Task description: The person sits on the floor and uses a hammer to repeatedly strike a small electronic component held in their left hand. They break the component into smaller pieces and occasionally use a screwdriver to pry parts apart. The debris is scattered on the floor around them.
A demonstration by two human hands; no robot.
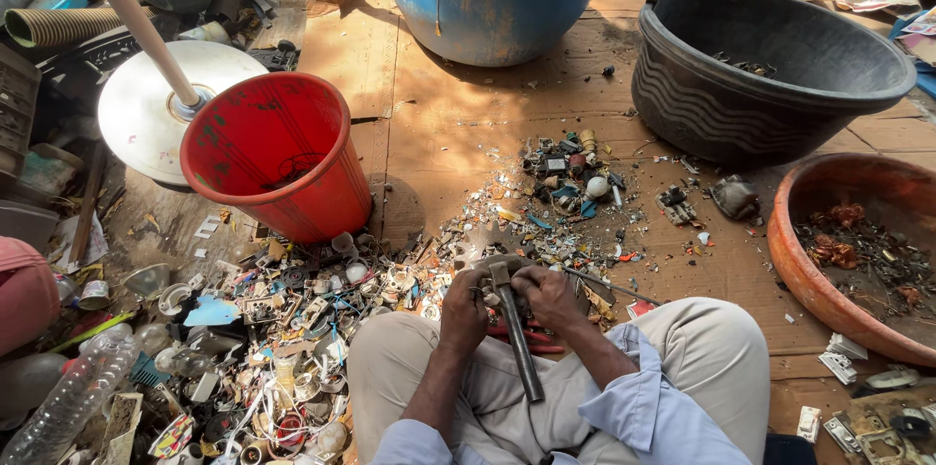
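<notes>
Hands meet low in the middle, over the knees. Left hand [464, 312] is closed on a small metal part [492, 296]. Right hand [548, 295] grips a hammer [517, 327]; its handle runs near, toward the lap. Red bucket [278, 153] stands far left.

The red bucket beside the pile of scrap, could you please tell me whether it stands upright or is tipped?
Tipped. The red bucket leans, its open mouth turned toward the camera, so its inside wall and bottom show.
</notes>
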